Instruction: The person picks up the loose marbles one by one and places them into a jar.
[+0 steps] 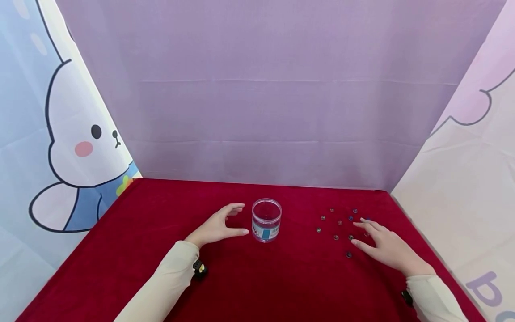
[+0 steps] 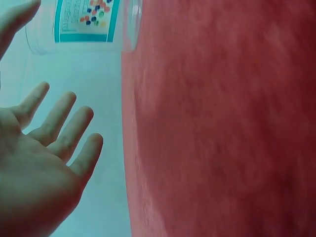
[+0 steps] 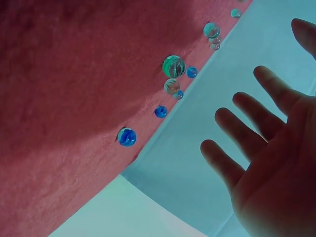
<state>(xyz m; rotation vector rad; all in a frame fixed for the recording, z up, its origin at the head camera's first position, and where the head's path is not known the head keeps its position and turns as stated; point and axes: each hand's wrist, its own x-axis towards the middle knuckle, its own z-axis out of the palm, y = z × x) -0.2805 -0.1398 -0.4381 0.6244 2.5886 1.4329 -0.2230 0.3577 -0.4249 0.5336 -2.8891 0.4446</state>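
A small clear plastic jar (image 1: 266,220) with a blue-and-white label stands upright and lidless on the red cloth (image 1: 249,281). My left hand (image 1: 220,226) hovers just left of it, fingers spread and straight, not touching; the left wrist view shows the open left hand (image 2: 44,143) and the jar (image 2: 84,22) beyond the fingertips. Several glass marbles (image 1: 339,226) lie scattered on the cloth to the right. My right hand (image 1: 382,243) rests open over the right side of the marbles. In the right wrist view the marbles (image 3: 173,66) lie apart from the spread right hand (image 3: 266,138).
The red cloth covers the whole table, with a purple backdrop (image 1: 265,89) behind and cartoon-printed curtains (image 1: 72,134) at both sides. Small black wrist cameras (image 1: 200,269) sit on both sleeves.
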